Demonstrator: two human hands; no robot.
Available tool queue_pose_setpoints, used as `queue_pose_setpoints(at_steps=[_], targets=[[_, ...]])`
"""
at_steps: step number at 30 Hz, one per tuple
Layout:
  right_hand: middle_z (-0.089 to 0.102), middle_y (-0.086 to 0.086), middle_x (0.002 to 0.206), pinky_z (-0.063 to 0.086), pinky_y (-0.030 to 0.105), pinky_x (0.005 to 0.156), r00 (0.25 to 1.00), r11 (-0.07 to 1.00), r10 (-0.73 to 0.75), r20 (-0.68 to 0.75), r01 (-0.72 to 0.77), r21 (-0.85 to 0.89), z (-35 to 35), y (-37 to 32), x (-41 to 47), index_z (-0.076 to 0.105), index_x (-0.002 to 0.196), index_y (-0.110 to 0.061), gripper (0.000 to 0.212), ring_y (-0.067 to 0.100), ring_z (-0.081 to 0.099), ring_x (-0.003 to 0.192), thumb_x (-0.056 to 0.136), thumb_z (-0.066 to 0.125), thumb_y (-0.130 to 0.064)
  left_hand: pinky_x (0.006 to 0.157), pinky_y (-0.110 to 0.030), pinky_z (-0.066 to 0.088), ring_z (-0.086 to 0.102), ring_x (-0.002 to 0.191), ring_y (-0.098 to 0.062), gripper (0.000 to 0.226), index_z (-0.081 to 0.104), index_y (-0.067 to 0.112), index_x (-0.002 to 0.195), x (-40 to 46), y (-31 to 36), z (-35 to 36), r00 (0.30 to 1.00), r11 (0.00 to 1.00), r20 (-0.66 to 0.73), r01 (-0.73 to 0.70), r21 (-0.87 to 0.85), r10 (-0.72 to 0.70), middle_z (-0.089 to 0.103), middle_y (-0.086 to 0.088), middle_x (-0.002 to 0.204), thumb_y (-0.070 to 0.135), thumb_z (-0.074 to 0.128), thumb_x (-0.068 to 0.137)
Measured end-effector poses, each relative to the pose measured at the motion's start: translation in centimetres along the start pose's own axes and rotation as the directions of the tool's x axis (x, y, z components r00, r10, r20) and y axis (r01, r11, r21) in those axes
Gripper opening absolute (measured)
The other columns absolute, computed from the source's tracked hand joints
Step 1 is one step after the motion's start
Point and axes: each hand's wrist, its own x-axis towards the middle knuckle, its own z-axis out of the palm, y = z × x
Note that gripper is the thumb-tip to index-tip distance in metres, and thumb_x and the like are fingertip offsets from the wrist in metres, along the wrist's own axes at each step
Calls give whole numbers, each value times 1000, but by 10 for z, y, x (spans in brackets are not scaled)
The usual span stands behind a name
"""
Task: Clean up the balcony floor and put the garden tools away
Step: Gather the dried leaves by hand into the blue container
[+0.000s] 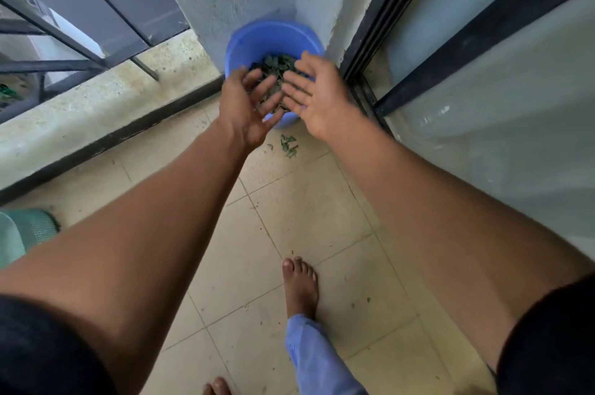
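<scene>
A blue plastic bucket (257, 40) stands on the floor in the corner by the white pillar, and dark green leaves (273, 67) lie inside it. Both hands hover over its near rim with palms facing each other. My left hand (246, 108) has straight, spread fingers and holds nothing. My right hand (314, 95) is likewise flat and bare. A few green leaf scraps (288, 145) lie on the beige tiles just in front of the bucket. No garden tool is in view.
A low concrete ledge (96, 108) with a dark metal railing (64, 37) runs along the left. A sliding glass door with black frame (483, 40) is on the right. A green ribbed object (29, 230) sits at the left edge. My bare foot (299, 288) stands on the tiles.
</scene>
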Motion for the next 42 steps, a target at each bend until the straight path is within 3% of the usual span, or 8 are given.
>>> queue_pose_setpoints(at_steps=[4, 10, 18, 23, 29, 34, 39, 42], targets=[[72, 10, 98, 50, 25, 60, 995, 988, -32, -97, 17, -154, -23, 40, -27, 65, 114, -10, 18, 17, 67, 69, 101, 58, -18, 97, -39, 54, 69, 84, -17, 14, 62, 23, 107, -22, -40, -23, 999, 987, -5, 39, 154, -39, 73, 2, 100, 28, 51, 100], [72, 9, 95, 50, 27, 66, 975, 952, 40, -217, -103, -288, -74, 117, -90, 66, 94, -17, 7, 19, 65, 78, 99, 60, -18, 82, -32, 57, 71, 86, -20, 24, 70, 18, 115, -70, -124, -72, 985, 888, -95, 170, 427, -143, 75, -5, 103, 25, 53, 100], [72, 7, 81, 46, 25, 59, 909, 955, 73, -411, -182, -233, -134, 220, -166, 69, 90, -16, 6, 19, 62, 70, 93, 65, -18, 77, -34, 52, 66, 82, -23, 24, 71, 13, 107, -137, -188, -147, 990, 543, -76, 130, 830, -121, 77, -10, 99, 19, 49, 101], [70, 8, 73, 42, 21, 49, 856, 959, 81, -511, -206, -194, -163, 272, -224, 70, 91, -9, 9, 20, 59, 64, 91, 68, -17, 81, -33, 57, 72, 83, -22, 23, 71, 21, 99, -167, -215, -163, 980, 149, 66, -38, 988, -188, 78, 1, 89, 20, 49, 95], [77, 16, 92, 50, 30, 63, 816, 963, 131, -563, -240, -124, -204, 340, -289, 69, 80, -17, 12, 21, 67, 71, 90, 68, -23, 84, -40, 63, 75, 84, -23, 23, 73, 23, 96, -194, -269, -171, 939, -142, 117, -171, 975, -324, 78, 2, 84, 25, 52, 87], [77, 18, 89, 59, 43, 78, 767, 944, 182, -615, -311, -109, -248, 407, -355, 73, 89, -4, 20, 36, 73, 87, 88, 64, -21, 83, -34, 60, 71, 84, -24, 20, 74, 21, 98, -231, -334, -185, 892, -392, 103, -295, 871, -441, 78, 2, 87, 25, 55, 91], [74, 16, 94, 58, 53, 90, 700, 943, 220, -679, -330, -36, -292, 475, -419, 72, 96, -4, 21, 34, 70, 96, 87, 61, -20, 94, -58, 53, 70, 96, -28, 33, 67, 53, 89, -238, -411, -225, 866, -617, 54, -397, 680, -497, 74, 19, 75, 59, 46, 65], [74, 16, 97, 58, 51, 90, 699, 957, 204, -685, -290, -11, -316, 514, -458, 71, 98, -3, 21, 35, 70, 97, 90, 61, -21, 98, -53, 54, 71, 93, -22, 15, 69, 36, 93, -301, -449, -218, 835, -631, 74, -468, 619, -546, 76, 10, 86, 41, 56, 87]])
